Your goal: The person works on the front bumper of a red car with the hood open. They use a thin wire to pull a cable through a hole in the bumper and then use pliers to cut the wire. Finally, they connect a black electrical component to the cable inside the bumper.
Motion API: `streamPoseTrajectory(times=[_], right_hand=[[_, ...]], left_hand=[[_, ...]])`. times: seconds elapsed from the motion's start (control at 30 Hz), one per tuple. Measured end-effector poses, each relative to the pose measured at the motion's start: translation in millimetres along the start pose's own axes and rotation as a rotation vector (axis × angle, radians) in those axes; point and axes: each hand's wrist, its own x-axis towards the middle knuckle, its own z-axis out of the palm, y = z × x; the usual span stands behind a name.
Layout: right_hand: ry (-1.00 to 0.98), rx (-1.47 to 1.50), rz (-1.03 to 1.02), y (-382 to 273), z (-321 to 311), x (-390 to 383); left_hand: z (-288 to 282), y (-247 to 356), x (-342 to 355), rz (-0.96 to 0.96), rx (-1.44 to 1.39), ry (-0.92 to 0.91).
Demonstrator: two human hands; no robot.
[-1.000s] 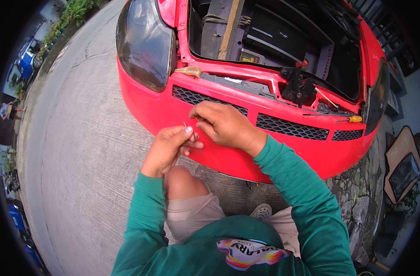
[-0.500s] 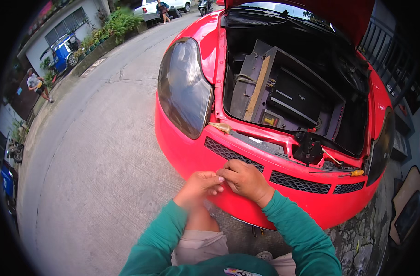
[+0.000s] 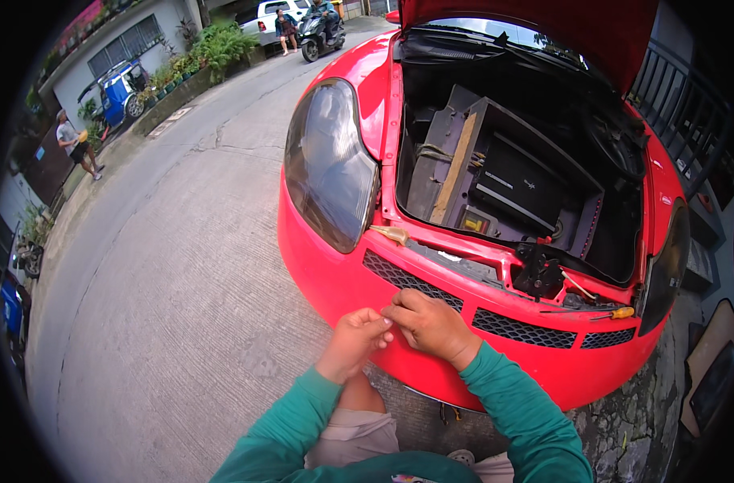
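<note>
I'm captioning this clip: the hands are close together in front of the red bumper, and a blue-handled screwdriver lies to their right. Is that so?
Not quite: the head view shows the screwdriver has a yellow-orange handle, not blue. It does lie right of the left hand and right hand, which are close together before the red bumper.

red car bumper (image 3: 544,366), glossy, curved, just beyond left hand (image 3: 355,344) and right hand (image 3: 435,326); black mesh grille (image 3: 524,328) in three sections along upper face. any piece in fingers too small to tell.
</note>
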Motion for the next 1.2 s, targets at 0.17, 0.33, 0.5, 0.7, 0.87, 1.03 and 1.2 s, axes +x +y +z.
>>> streamPoseTrajectory(times=[0.17,0.33,0.5,0.7,0.87,1.03,1.2], right_hand=[[-0.025,-0.009,-0.003,-3,0,1],[0.048,0.089,0.058,1,2,3],[0.091,0.198,0.059,11,9,2],[0.152,0.126,0.033,14,17,-2],[0.198,0.013,0.007,6,17,-5],[0.241,-0.054,0.02,5,23,-7],[0.375,0.013,0.048,6,23,-5]], left_hand=[[7,-3,-1,0.191,0.356,0.201],[26,-4,-4,0.683,0.808,0.376],[30,1,0,0.721,0.718,0.372],[24,0,4,0.31,0.215,0.234],[19,-6,7,0.235,-0.22,0.134],[28,-8,6,0.298,-0.351,0.181],[38,2,-8,0.366,-0.146,0.097]])
